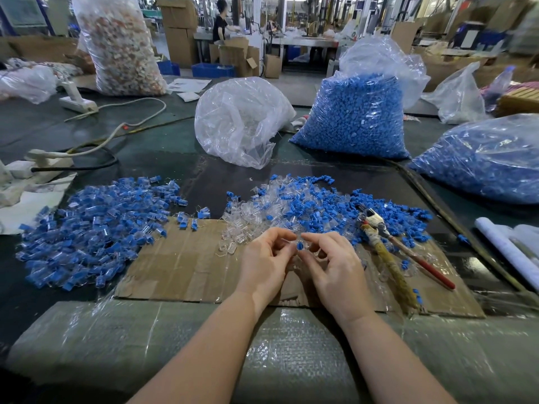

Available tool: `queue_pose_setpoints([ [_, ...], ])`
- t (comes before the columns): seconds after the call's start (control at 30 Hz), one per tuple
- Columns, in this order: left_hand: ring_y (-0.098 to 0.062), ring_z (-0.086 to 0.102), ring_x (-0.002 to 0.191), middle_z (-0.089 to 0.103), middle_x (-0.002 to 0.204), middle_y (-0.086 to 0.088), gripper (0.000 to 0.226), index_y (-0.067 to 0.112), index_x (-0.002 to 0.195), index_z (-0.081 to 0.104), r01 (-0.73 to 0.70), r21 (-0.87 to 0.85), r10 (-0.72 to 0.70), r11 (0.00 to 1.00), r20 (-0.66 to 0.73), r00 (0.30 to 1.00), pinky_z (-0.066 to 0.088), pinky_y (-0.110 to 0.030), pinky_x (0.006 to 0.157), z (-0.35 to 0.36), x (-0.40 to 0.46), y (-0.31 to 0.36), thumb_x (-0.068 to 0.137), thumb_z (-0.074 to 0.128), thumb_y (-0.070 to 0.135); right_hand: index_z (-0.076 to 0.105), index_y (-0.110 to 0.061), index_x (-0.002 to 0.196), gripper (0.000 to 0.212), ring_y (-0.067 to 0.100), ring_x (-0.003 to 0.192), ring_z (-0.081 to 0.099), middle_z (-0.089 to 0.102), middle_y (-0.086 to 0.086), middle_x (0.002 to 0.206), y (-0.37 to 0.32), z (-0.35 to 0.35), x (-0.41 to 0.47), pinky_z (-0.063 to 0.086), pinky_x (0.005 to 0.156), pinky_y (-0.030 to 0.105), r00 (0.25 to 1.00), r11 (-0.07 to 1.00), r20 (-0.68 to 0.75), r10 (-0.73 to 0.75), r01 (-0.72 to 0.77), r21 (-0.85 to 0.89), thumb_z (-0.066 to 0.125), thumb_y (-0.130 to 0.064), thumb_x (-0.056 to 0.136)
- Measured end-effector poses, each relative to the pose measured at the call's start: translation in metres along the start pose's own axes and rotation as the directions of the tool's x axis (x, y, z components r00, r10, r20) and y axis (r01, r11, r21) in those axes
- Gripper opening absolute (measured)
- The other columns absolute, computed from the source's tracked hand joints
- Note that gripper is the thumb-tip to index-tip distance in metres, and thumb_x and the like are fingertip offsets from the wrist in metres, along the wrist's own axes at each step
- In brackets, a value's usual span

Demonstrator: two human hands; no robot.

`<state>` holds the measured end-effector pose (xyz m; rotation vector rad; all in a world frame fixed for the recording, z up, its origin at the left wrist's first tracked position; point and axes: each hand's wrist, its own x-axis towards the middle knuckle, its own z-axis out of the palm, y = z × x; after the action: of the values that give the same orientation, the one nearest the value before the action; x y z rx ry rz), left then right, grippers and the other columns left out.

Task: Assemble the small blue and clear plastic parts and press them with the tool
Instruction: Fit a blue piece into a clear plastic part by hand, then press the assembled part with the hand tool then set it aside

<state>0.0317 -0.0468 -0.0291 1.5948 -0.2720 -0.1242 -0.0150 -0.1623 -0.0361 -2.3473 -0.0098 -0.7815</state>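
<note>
Over a cardboard sheet (pixel 180 263), my left hand (pixel 262 263) and my right hand (pixel 332 266) meet fingertip to fingertip. Between them sits a small blue part (pixel 299 245), pinched together with a clear plastic piece that is hard to make out. A mixed heap of loose blue and clear parts (pixel 309 208) lies just beyond my hands. To the left spreads a pile of assembled blue-and-clear pieces (pixel 96 228). The pliers-like tool (pixel 388 246), with one taped and one red handle, lies on the cardboard to the right of my right hand.
Behind the heaps stand a crumpled clear bag (pixel 239 121) and two bags of blue parts (pixel 355 115) (pixel 484 158). A tall bag of pale parts (pixel 122 45) is far left. White power strips and cables (pixel 87 147) cross the left table. A person works in the background.
</note>
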Motion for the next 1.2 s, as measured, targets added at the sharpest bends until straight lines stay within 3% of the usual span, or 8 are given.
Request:
queue_pose_setpoints([
  [0.1,-0.011,0.055,0.062,0.055,0.072,-0.009,0.017,0.011,0.087,0.06,0.016,-0.033,-0.016,0.999,0.015,1.0,0.051,-0.014,0.058,0.0,-0.001,0.001,0.089,0.054,-0.005,0.069,-0.014,0.104,0.021,0.015,0.086,0.055,0.06,-0.004,0.088,0.0,-0.001,0.001,0.047,0.079,0.029,0.999,1.0,0.027,-0.017,0.017,-0.003,0.068,-0.011,0.083],
  [0.4,-0.019,0.058,0.069,0.061,0.074,-0.011,0.017,0.015,0.083,0.062,0.002,0.042,-0.001,0.999,-0.004,1.0,0.054,-0.038,0.073,0.0,-0.001,-0.001,0.087,0.058,-0.001,0.07,-0.015,0.099,0.016,0.015,0.084,0.055,0.059,-0.003,0.085,0.0,-0.002,0.001,0.049,0.076,0.034,0.999,0.999,0.03,-0.025,0.024,0.025,0.068,-0.012,0.084],
  [0.53,-0.017,0.057,0.066,0.06,0.07,-0.006,0.016,0.017,0.079,0.061,-0.002,0.051,0.003,0.999,-0.007,1.0,0.054,-0.038,0.071,0.0,0.0,-0.001,0.085,0.063,0.002,0.071,-0.013,0.098,0.016,0.014,0.083,0.055,0.058,-0.005,0.085,-0.001,-0.001,0.001,0.049,0.077,0.032,0.999,0.999,0.031,-0.013,0.012,0.039,0.069,-0.008,0.083],
  [0.73,-0.017,0.057,0.069,0.057,0.07,-0.004,0.015,0.015,0.079,0.062,0.047,0.009,-0.047,0.999,-0.018,0.999,0.055,-0.047,0.079,-0.001,0.004,-0.002,0.084,0.064,0.001,0.065,-0.011,0.108,0.025,0.018,0.093,0.053,0.06,0.001,0.097,-0.001,-0.022,0.009,0.042,0.088,0.033,0.993,0.979,-0.116,0.037,-0.059,-0.196,0.068,-0.013,0.083],
  [0.83,-0.02,0.058,0.072,0.058,0.072,-0.005,0.013,0.015,0.08,0.063,0.039,0.035,-0.038,0.999,-0.032,0.999,0.055,-0.045,0.078,-0.001,0.006,-0.004,0.084,0.064,0.003,0.051,-0.016,0.126,0.041,0.025,0.11,0.047,0.054,0.009,0.119,0.007,-0.044,0.021,0.033,0.09,0.037,0.942,0.806,-0.115,0.315,-0.33,-0.492,0.056,-0.035,0.09],
  [0.97,-0.02,0.061,0.067,0.06,0.072,-0.008,0.012,0.013,0.082,0.063,0.049,0.014,-0.048,0.999,-0.035,0.998,0.054,-0.032,0.065,-0.002,0.008,-0.005,0.085,0.063,0.002,0.039,-0.018,0.127,0.052,0.032,0.127,0.035,0.043,0.013,0.136,0.021,-0.073,0.034,0.025,0.103,0.051,0.702,0.441,0.011,0.712,-0.436,-0.785,0.046,-0.053,0.089],
  [1.03,-0.018,0.061,0.064,0.06,0.072,-0.01,0.011,0.013,0.082,0.062,0.065,-0.005,-0.065,0.998,-0.037,0.997,0.053,-0.028,0.061,-0.002,0.009,-0.005,0.085,0.063,0.002,0.044,-0.02,0.115,0.042,0.031,0.127,0.034,0.046,0.01,0.133,0.026,-0.079,0.037,0.021,0.104,0.053,0.635,0.412,0.055,0.77,-0.429,-0.804,0.05,-0.05,0.087],
  [1.2,-0.016,0.058,0.057,0.059,0.07,-0.013,0.009,0.01,0.083,0.061,0.088,-0.046,-0.09,0.995,-0.05,0.995,0.05,-0.026,0.056,-0.001,0.011,-0.003,0.086,0.061,0.001,0.046,-0.021,0.094,0.031,0.032,0.12,0.038,0.051,0.007,0.119,0.029,-0.085,0.041,0.024,0.101,0.052,0.649,0.436,0.049,0.759,-0.451,-0.779,0.058,-0.047,0.083],
])
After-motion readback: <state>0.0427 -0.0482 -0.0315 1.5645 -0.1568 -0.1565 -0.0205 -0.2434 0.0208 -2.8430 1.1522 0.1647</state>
